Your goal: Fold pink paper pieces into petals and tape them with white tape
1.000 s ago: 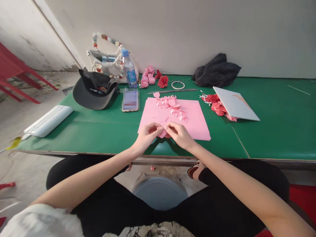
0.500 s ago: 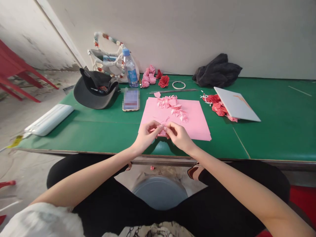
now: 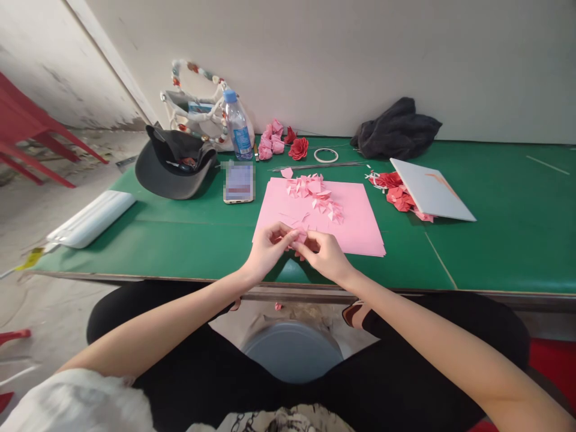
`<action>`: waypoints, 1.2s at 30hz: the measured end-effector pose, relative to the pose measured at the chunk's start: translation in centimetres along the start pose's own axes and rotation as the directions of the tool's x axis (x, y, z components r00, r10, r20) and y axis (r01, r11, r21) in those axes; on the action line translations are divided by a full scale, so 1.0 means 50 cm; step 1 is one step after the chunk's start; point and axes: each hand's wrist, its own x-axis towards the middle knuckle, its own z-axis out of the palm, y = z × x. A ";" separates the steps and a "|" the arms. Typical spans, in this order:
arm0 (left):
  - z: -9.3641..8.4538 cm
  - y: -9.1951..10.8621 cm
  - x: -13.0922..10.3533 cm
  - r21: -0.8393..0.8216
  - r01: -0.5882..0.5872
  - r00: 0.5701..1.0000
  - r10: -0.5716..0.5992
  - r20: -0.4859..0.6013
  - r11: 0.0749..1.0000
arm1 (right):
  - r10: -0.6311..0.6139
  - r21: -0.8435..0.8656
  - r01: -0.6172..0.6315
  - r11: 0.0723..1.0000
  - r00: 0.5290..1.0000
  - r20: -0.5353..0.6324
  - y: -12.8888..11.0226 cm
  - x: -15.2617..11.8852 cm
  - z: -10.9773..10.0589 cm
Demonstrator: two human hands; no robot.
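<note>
Between my two hands is a small folded piece of pink paper (image 3: 300, 235), partly covered by fingers. My left hand (image 3: 272, 246) pinches it from the left with thumb and forefinger. From the other side my right hand (image 3: 324, 252) grips it, its thumb close to the left thumb. Both hands hover over the front edge of a stack of pink paper sheets (image 3: 360, 234). Cut and folded pink paper pieces (image 3: 310, 187) lie in a heap on the stack, just beyond the fingers. Thin pink scraps (image 3: 299, 219) are near my fingertips.
On the green table (image 3: 202, 252) stand a water bottle (image 3: 238, 129), a phone (image 3: 238, 182), a grey cap (image 3: 175, 168) and a beaded bag (image 3: 198, 108). Paper roses (image 3: 297, 148), thin wires (image 3: 319, 166) and a tape ring (image 3: 326, 155) lie behind. A white board (image 3: 432, 192) rests on red paper pieces.
My right hand has turned and shifted slightly, its thumb now lower. More of the pink paper shows between the fingers, and pink points appear below the hands. Items on the table stay put.
</note>
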 end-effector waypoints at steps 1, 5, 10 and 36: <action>0.001 -0.002 -0.002 -0.002 -0.003 1.000 0.003 0.002 1.000 | 0.009 0.011 -0.009 1.000 1.000 0.010 0.001 0.000 0.001; -0.001 -0.001 -0.002 -0.017 0.038 0.998 -0.037 0.050 0.999 | 0.071 0.076 -0.082 0.994 0.987 0.142 0.003 0.011 -0.008; -0.008 0.023 0.013 -0.075 0.035 0.997 -0.030 0.069 0.997 | 0.236 0.288 -0.217 0.933 0.971 -0.033 -0.002 0.038 -0.051; -0.048 -0.037 0.053 0.291 -0.075 0.993 0.046 0.106 0.954 | -0.121 -0.744 0.284 0.605 0.956 0.267 0.046 0.047 -0.067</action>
